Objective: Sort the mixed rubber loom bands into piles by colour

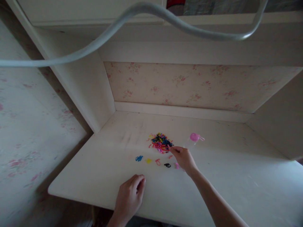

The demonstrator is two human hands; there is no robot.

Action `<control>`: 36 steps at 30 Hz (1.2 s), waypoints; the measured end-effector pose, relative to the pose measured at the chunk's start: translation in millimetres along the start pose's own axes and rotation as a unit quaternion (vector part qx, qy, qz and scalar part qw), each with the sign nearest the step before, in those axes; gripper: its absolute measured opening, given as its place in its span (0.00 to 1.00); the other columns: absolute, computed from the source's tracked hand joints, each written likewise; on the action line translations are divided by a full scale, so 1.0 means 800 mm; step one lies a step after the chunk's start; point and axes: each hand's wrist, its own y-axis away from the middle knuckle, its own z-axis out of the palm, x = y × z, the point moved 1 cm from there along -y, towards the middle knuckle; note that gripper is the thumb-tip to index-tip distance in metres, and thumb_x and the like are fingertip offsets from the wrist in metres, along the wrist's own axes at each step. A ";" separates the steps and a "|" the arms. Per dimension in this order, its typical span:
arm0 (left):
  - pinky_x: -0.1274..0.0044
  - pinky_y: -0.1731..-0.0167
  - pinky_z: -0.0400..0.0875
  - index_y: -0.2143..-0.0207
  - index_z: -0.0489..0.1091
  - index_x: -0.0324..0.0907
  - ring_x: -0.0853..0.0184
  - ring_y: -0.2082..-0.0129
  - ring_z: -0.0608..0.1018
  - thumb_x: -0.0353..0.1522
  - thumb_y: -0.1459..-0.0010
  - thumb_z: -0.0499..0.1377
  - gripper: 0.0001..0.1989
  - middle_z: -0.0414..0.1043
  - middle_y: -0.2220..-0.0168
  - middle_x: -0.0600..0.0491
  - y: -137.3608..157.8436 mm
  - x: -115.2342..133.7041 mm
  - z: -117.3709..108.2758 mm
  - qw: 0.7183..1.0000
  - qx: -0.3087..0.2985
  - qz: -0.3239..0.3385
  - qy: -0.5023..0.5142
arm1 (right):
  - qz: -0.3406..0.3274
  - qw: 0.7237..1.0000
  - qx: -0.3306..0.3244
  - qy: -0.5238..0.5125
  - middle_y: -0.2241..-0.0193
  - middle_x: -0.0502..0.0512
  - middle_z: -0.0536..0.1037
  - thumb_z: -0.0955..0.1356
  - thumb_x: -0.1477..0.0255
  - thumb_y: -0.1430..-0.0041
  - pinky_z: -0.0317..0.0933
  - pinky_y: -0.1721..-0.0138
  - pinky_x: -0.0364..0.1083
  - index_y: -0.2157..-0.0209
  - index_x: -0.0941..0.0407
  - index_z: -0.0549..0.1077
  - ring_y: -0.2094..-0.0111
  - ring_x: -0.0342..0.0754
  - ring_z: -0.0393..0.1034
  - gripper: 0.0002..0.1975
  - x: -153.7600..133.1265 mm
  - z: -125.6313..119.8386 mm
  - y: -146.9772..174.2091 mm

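Note:
A heap of small multicoloured rubber bands [159,142] lies on the white desk. My right hand [184,159] reaches to the heap's right edge, thumb and fingertips pinched on a rubber band there; its exact shape is hard to make out. In front of the heap runs a row of small single-colour groups: blue bands [139,158], yellow bands [148,160], a coral-red band [157,162], black bands [167,165] and pink bands [177,165], the last partly beside my right wrist. My left hand [130,195] rests near the desk's front edge, fingers curled closed, nothing visible in them.
A clear container with a pink lid [194,136] lies right of the heap. The white desk [94,164] has side panels and a floral back wall [180,85]. A pale cable [151,8] crosses the top of the view, close to the camera.

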 end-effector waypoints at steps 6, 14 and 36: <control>0.82 0.72 0.65 0.64 0.68 0.45 0.72 0.74 0.74 0.33 0.37 0.49 0.09 0.72 0.71 0.56 -0.001 0.002 -0.001 1.000 -0.008 -0.006 -0.010 | -0.028 0.999 -0.024 0.033 0.80 0.49 0.73 0.60 0.57 0.41 0.49 0.77 0.39 0.68 0.55 0.79 0.78 0.43 0.64 0.21 -0.028 0.015 0.023; 0.82 0.73 0.65 0.65 0.68 0.44 0.72 0.75 0.73 0.33 0.37 0.48 0.10 0.71 0.72 0.55 -0.002 0.004 -0.002 1.000 -0.002 -0.003 -0.021 | -0.052 0.993 -0.054 0.093 0.76 0.50 0.78 0.62 0.65 0.41 0.51 0.72 0.39 0.74 0.51 0.78 0.73 0.44 0.71 0.16 -0.060 0.034 0.044; 0.82 0.67 0.69 0.63 0.72 0.45 0.70 0.69 0.77 0.38 0.37 0.49 0.13 0.76 0.66 0.53 -0.041 0.015 -0.019 0.998 -0.009 -0.057 0.020 | 0.054 0.992 0.101 -0.048 0.80 0.50 0.75 0.61 0.51 0.43 0.59 0.76 0.36 0.70 0.54 0.78 0.78 0.44 0.68 0.24 0.039 -0.004 0.179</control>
